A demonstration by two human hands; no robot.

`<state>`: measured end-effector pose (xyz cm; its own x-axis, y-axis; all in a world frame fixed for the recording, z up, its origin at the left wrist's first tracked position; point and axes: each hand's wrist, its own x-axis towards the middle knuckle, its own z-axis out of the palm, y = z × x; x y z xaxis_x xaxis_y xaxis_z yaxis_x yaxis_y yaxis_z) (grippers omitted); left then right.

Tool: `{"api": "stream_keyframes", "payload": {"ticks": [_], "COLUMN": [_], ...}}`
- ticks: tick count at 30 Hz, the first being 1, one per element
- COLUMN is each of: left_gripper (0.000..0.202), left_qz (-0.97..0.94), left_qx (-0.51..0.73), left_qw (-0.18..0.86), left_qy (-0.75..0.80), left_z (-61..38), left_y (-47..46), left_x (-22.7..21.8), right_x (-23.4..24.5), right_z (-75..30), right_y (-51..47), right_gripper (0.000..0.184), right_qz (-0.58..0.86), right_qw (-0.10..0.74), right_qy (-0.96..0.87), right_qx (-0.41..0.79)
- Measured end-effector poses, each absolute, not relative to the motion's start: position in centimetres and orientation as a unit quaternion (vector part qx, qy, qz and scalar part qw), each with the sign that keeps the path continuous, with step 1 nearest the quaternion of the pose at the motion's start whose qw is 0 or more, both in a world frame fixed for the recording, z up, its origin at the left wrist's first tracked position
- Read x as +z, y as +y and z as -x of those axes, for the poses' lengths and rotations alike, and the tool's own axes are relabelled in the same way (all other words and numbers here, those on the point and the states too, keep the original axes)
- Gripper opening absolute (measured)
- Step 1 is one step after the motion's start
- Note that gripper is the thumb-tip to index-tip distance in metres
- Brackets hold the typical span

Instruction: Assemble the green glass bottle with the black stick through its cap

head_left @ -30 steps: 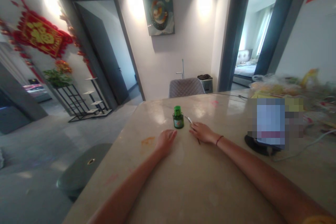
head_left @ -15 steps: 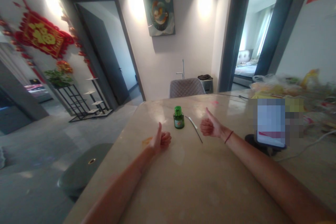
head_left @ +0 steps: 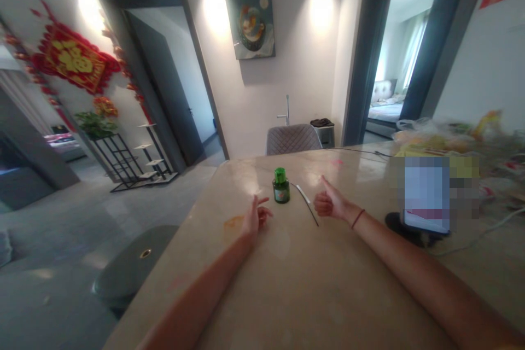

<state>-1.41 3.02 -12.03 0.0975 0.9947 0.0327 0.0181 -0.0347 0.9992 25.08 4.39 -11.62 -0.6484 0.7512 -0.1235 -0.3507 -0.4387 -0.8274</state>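
A small green bottle (head_left: 281,187) with a green cap stands upright on the beige marble table (head_left: 311,284). A thin dark stick with a white end (head_left: 308,204) lies just right of it. My left hand (head_left: 253,217) rests on its edge left of the bottle, fingers loosening apart, holding nothing. My right hand (head_left: 330,203) sits right of the stick in a fist with the thumb up, empty; a red band circles its wrist.
A device on a dark round stand (head_left: 414,227) sits to the right, with a cable and bags of goods (head_left: 451,139) behind. An orange stain (head_left: 233,223) marks the table's left edge. A grey chair (head_left: 293,138) is at the far end, a round stool (head_left: 135,262) at left.
Both hands lay flat on the table, then rose into thumbs-up fists. Now the left fist is opening its fingers; the right stays in thumbs-up. The bottle and stick have not moved.
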Motion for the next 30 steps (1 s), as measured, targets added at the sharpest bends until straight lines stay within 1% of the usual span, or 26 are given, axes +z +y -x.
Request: {"api": "stream_keyframes", "payload": {"ticks": [2,5,7,9,10,12,14,16,18,21,24,30], "left_gripper": [0.06,0.06,0.062,0.064,0.065,0.066,0.068,0.07,0.073,0.073,0.071,0.062], "left_qz": [-0.551,-0.584,-0.605,-0.623,-0.63,-0.641,-0.645,-0.648,-0.65,-0.65,-0.651,-0.629], "left_qx": [0.518,0.507,0.489,0.48,0.479,0.477,0.472,0.467,0.467,0.467,0.463,0.464], "left_qw": [0.428,0.389,0.374,0.351,0.34,0.328,0.324,0.323,0.322,0.318,0.312,0.324], "left_qy": [0.494,0.501,0.504,0.507,0.507,0.505,0.506,0.507,0.505,0.508,0.513,0.533], "left_z": [1.1,1.0,1.1,1.2,1.2,1.2,1.2,1.2,1.2,1.3,1.3,1.1], "left_y": [3.3,3.7,3.8,3.7,3.7,3.6,3.6,3.7,3.7,3.7,3.7,4.3], "left_x": [-12.6,-13.4,-13.8,-14.0,-14.0,-14.2,-14.3,-14.4,-14.5,-14.5,-14.6,-15.0], "right_x": [-10.3,-8.2,-7.2,-6.7,-6.7,-6.8,-7.1,-7.5,-7.8,-8.0,-8.0,-8.1], "right_z": [-24.2,-22.4,-21.0,-19.4,-18.7,-17.4,-16.2,-15.3,-14.6,-14.5,-14.9,-16.1], "right_y": [4.2,4.5,5.2,6.2,6.7,7.5,8.0,8.3,8.5,8.6,8.5,8.2], "right_gripper": [0.065,0.059,0.045,0.028,0.026,0.04,0.056,0.062,0.06,0.051,0.046,0.045], "right_qz": [0.271,0.35,0.416,0.471,0.491,0.51,0.511,0.51,0.513,0.517,0.519,0.523], "right_qw": [0.398,0.48,0.518,0.523,0.531,0.52,0.493,0.466,0.453,0.459,0.46,0.471], "right_qy": [-0.426,-0.468,-0.51,-0.583,-0.606,-0.653,-0.69,-0.711,-0.714,-0.705,-0.704,-0.687], "right_qx": [0.766,0.654,0.546,0.405,0.331,0.207,0.139,0.128,0.146,0.16,0.153,0.18]}}
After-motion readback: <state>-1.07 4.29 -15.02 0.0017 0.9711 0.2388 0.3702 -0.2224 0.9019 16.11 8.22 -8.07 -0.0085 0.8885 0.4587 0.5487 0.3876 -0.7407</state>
